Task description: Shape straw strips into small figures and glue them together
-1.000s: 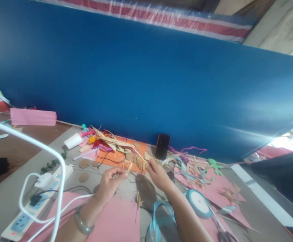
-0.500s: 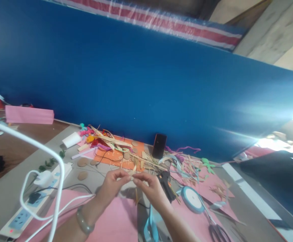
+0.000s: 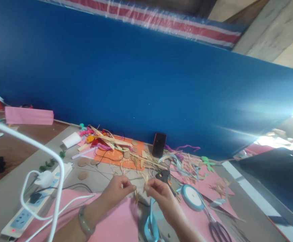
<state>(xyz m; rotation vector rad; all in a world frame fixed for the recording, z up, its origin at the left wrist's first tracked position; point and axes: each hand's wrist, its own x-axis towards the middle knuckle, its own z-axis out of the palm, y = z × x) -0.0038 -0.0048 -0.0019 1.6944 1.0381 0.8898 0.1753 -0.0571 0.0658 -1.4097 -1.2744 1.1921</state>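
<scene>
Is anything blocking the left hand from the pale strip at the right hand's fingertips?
Nothing visible stands between the left hand and the pale strip in the right hand's grip. The black tool lies beyond the right hand, outside that gap.

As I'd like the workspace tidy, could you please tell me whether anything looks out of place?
The straw-coloured strips right of the phone look untidy: they lie jumbled with pale ribbon, partly over pink paper.
</scene>
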